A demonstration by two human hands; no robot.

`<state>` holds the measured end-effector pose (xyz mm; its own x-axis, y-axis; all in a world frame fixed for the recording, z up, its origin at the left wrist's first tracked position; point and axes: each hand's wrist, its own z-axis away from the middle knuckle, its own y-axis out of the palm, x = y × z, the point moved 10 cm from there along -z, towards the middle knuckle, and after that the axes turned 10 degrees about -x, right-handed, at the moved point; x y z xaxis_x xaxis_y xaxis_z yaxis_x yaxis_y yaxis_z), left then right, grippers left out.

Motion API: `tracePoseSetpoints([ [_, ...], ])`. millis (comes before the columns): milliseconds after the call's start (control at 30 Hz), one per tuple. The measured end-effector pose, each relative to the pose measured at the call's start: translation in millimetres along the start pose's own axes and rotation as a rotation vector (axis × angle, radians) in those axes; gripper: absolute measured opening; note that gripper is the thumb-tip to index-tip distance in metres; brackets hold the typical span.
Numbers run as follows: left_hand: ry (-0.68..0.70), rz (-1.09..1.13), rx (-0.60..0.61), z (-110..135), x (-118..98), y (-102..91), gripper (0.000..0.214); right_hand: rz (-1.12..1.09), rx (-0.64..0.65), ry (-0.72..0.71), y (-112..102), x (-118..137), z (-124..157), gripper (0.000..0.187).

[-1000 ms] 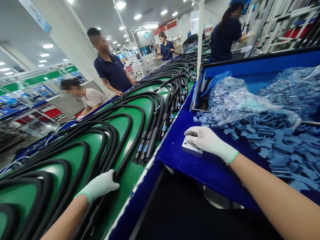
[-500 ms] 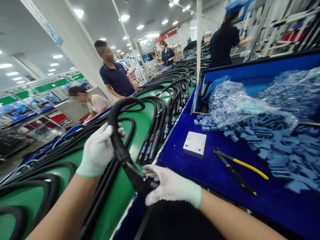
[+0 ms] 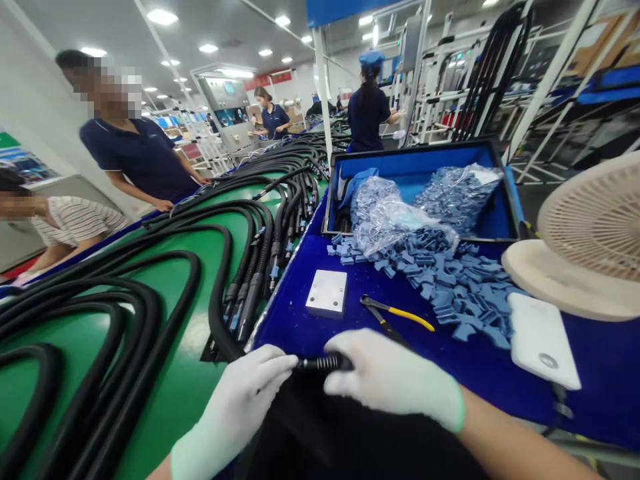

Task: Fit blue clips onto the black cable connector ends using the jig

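Observation:
Both hands wear white gloves. My left hand (image 3: pixel 237 397) is closed round a black hose (image 3: pixel 223 337) near its end. At the hose's tip a dark, ribbed end piece (image 3: pixel 323 363) shows between my hands. My right hand (image 3: pixel 383 377) curls its thumb and fingers round the other side of that piece, and its palm hides the very tip. Just beyond the right hand lie pliers (image 3: pixel 407 317) with yellow-edged handles and a silver metal block (image 3: pixel 327 292) with holes.
Several black hoses (image 3: pixel 187 267) lie looped on the green table (image 3: pixel 173 327) to the left. Loose blue plastic clips (image 3: pixel 450 293) spill from a bin (image 3: pixel 425 150) at right. A white device (image 3: pixel 543 340) and a fan (image 3: pixel 597 220) stand farther right. Co-workers stand along the line.
The view has swung right, bringing the fan and white device in. My left hand has come down along the hose, close to my right hand. The hose end is now low between them.

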<state>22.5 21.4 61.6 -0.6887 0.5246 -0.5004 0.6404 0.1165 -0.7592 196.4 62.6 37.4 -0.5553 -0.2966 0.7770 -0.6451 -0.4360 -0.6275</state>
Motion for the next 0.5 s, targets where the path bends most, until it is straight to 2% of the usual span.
tracePoseSetpoints([
  [67, -0.220, 0.005, -0.022, -9.2, 16.8, 4.4, 0.023, 0.408, -0.289, 0.095, -42.5, -30.5, 6.8, 0.026],
  [100, -0.326, 0.007, -0.030, -14.5, 23.3, 4.2, 0.023, 0.577, -0.362, 0.142, -54.3, -44.9, 11.1, 0.023],
  [167, -0.504, 0.059, -0.042, -25.7, 29.9, 2.5, 0.026, 0.736, -0.390, 0.175, -59.2, -68.1, 14.8, 0.009],
  [200, -0.579, 0.110, -0.042, -31.0, 30.6, 2.7, 0.029, 0.720, -0.393, 0.174, -57.9, -75.8, 15.3, 0.003],
  [267, -0.691, 0.225, -0.033, -40.8, 27.9, 5.2, 0.036, 0.561, -0.432, 0.179, -56.6, -82.6, 16.6, 0.009],
  [333, -0.735, 0.327, -0.042, -50.4, 21.6, 6.6, 0.044, 0.352, -0.466, 0.190, -55.5, -77.7, 18.4, 0.013],
  [400, -0.740, 0.393, -0.060, -58.4, 15.0, 6.1, 0.049, 0.163, -0.460, 0.129, -52.0, -56.8, 18.6, 0.011],
  [433, -0.740, 0.417, -0.068, -61.3, 12.3, 5.7, 0.050, 0.075, -0.421, 0.048, -47.8, -39.3, 17.5, 0.012],
  [500, -0.746, 0.454, -0.071, -64.7, 8.2, 5.8, 0.052, -0.042, -0.326, -0.166, -40.4, 1.7, 17.4, 0.030],
])
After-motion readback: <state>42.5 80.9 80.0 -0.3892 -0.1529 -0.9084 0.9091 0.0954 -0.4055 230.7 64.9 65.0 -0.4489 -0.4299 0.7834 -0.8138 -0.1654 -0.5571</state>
